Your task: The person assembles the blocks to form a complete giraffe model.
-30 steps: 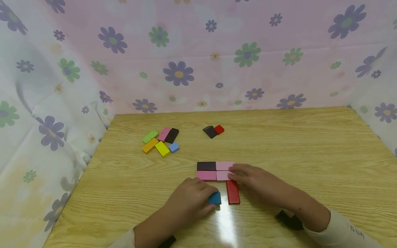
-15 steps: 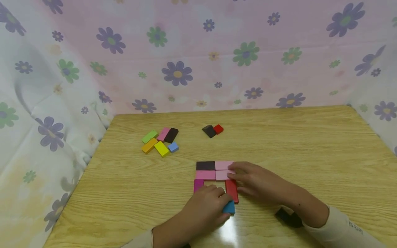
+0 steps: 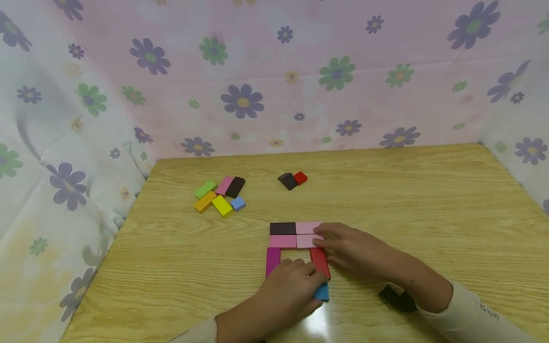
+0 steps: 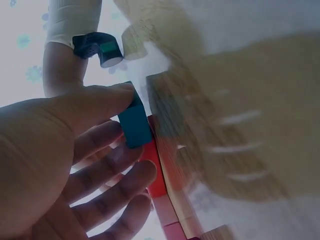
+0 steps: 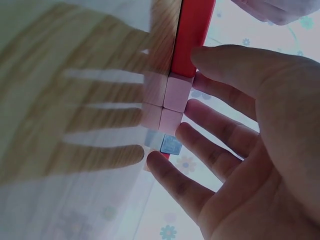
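My left hand [image 3: 289,291] pinches a blue block [image 3: 321,292] between thumb and fingers, at the near end of a red block [image 3: 320,264]. The left wrist view shows the same block [image 4: 135,126] against or very near the red one; contact is unclear. My right hand [image 3: 360,248] rests its extended fingertips at the right ends of two light pink blocks [image 3: 305,241], thumb by the red block. Left of these lie a black block [image 3: 282,228] and a pink block [image 3: 282,241]. A magenta block [image 3: 273,259] extends toward me, partly hidden by my left hand.
At the back left lies a loose group: green [image 3: 206,189], orange [image 3: 205,202], yellow [image 3: 222,206], pink [image 3: 224,186], black [image 3: 235,187] and light blue [image 3: 238,203] blocks. Farther right sit a dark wedge-shaped block [image 3: 288,181] and a small red block [image 3: 300,178]. Floral cloth [image 3: 253,57] surrounds the wooden table [image 3: 407,200].
My left hand has carried the blue block rightward and slightly nearer me, from inside the gap to the red block's near end, uncovering the magenta block. My right hand has stayed about still.
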Available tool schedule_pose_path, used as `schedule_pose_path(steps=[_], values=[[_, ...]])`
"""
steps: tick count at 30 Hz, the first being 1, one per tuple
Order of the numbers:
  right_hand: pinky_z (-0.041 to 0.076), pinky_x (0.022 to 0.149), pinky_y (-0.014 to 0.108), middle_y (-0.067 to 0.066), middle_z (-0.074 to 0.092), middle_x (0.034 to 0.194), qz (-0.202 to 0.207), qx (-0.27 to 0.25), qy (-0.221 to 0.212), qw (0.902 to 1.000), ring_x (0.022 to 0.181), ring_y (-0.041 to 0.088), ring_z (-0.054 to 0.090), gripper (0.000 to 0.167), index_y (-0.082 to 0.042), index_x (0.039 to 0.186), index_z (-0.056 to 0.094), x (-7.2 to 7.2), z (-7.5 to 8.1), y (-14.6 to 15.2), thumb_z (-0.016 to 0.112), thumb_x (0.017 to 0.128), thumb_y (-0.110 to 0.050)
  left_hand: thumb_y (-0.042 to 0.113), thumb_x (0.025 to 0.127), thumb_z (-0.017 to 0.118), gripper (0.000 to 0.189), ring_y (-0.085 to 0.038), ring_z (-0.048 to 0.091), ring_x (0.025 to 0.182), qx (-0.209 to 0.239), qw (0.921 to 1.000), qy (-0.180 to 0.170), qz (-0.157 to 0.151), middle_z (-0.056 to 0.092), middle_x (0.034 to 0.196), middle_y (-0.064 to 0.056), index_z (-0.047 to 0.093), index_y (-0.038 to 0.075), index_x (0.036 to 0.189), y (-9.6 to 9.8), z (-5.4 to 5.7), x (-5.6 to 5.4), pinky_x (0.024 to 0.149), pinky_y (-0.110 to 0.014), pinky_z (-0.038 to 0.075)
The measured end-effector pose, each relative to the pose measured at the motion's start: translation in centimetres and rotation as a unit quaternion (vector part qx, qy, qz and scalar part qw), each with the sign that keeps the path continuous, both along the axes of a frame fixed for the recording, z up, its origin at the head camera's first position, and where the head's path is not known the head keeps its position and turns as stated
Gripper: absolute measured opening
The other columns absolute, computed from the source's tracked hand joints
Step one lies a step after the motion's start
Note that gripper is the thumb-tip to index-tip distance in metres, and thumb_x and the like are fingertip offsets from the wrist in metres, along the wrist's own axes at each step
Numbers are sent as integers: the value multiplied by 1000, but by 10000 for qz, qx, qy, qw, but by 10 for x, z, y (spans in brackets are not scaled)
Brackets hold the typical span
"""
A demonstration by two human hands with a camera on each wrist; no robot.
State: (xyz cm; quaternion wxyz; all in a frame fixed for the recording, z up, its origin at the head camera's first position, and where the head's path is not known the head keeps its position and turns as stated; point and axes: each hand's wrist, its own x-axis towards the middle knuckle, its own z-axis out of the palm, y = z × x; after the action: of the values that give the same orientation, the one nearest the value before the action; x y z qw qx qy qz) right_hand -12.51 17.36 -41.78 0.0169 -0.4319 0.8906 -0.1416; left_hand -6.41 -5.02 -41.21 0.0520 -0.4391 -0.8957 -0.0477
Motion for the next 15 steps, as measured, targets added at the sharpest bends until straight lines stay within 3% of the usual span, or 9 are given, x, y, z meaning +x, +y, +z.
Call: schedule_pose_path(steps=[9, 15], values=[[54, 98, 44, 9, 58, 141, 30, 45, 5, 10000, 129, 28, 55, 45, -11, 133, 65, 0, 0, 0, 75, 90, -20, 45, 90, 71, 28, -7, 62, 84, -282, 9994, 130, 118, 66, 98, 8, 71, 25, 109, 4, 0, 0, 70, -24, 51], [55, 97, 44, 9, 57, 141, 22, 59, 11, 10000, 129, 28, 55, 45, -11, 133, 65, 0, 0, -1, 74, 90, -21, 48, 90, 70, 32, -8, 63, 87, -554, 9981, -174, 224, 65, 102, 7, 70, 25, 112, 8, 3, -1, 73, -26, 52]])
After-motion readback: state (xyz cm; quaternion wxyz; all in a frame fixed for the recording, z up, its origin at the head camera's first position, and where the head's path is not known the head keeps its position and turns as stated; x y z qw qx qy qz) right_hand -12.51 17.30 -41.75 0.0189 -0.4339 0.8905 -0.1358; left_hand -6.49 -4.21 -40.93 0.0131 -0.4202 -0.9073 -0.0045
